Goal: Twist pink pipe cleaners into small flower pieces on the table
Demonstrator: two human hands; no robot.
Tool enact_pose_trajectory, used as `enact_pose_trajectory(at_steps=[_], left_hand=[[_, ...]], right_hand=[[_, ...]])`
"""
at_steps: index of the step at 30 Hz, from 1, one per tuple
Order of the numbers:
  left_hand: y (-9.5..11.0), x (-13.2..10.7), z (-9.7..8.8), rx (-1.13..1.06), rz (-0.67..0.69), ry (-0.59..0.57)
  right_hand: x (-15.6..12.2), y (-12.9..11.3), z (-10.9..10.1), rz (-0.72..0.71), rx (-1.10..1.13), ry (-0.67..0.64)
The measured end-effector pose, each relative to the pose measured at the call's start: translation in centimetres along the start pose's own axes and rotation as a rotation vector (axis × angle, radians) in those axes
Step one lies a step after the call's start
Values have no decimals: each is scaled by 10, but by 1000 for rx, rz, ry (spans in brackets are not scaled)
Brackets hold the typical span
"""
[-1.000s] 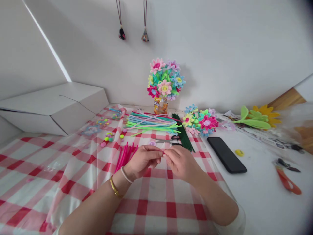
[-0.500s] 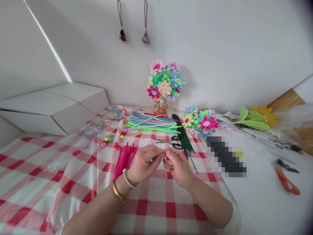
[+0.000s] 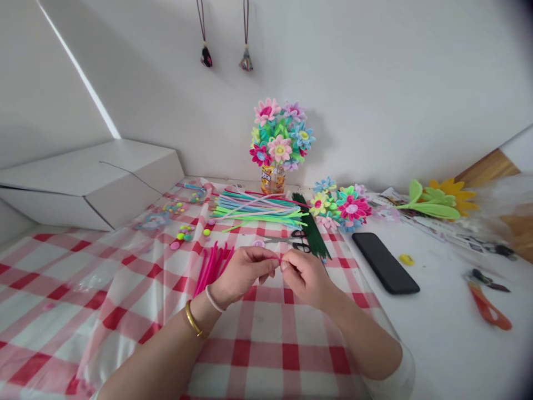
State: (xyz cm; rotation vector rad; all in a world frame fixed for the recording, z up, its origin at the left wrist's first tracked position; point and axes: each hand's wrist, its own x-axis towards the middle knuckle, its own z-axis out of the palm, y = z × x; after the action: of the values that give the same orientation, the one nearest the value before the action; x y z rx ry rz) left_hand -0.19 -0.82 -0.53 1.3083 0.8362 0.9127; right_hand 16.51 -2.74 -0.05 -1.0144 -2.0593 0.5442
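My left hand (image 3: pixel 246 272) and my right hand (image 3: pixel 308 279) meet fingertip to fingertip above the tablecloth. Both pinch a pink pipe cleaner (image 3: pixel 280 260); only a tiny bit of it shows, and the fingers hide the rest. Beside my left wrist lies a bundle of magenta pipe cleaners (image 3: pixel 213 266). Beyond the hands are black-handled scissors (image 3: pixel 300 241) and a pale purple disc (image 3: pixel 259 243). Dark green stems (image 3: pixel 315 236) lie past my right hand. Farther back, a pile of green, blue and lilac pipe cleaners (image 3: pixel 258 211) spreads sideways.
A jar (image 3: pixel 273 179) of fuzzy flowers stands by the wall, more flowers (image 3: pixel 347 208) lying to its right. On the right are a phone (image 3: pixel 385 264) and orange-handled pliers (image 3: pixel 489 308). Small pompoms (image 3: pixel 185 233) and a white box (image 3: pixel 95 183) occupy the left of the checked tablecloth (image 3: pixel 258 355).
My right hand has turned over, its back now facing up more, with fingers still meeting the left's. My left hand has shifted slightly. The view has tilted a little.
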Motion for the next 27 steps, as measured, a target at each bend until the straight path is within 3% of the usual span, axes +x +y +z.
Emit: enact_pose_trajectory(at_steps=[5,8,10,13,17,20,24,27], left_hand=[[-3,-5,1,399,453,84],[-6,-5,1,431,511,128],[-6,-3,2,306,378,138],[-6,1,4,92,171,148],[-4,2,3,49,146,130],[-4,1,2,81,175,92],[-3,0,2,36,176,50],[-1,2,3,-26,139,55]], right_hand=[[0,-1,17,407,815,81],[1,1,23,478,1126,29],[2,3,20,478,1049,4],[3,5,9,390,671,57],[2,4,1,279,406,148],[1,5,2,300,504,108],[2,8,7,421,868,-5],[3,7,6,414,840,16]])
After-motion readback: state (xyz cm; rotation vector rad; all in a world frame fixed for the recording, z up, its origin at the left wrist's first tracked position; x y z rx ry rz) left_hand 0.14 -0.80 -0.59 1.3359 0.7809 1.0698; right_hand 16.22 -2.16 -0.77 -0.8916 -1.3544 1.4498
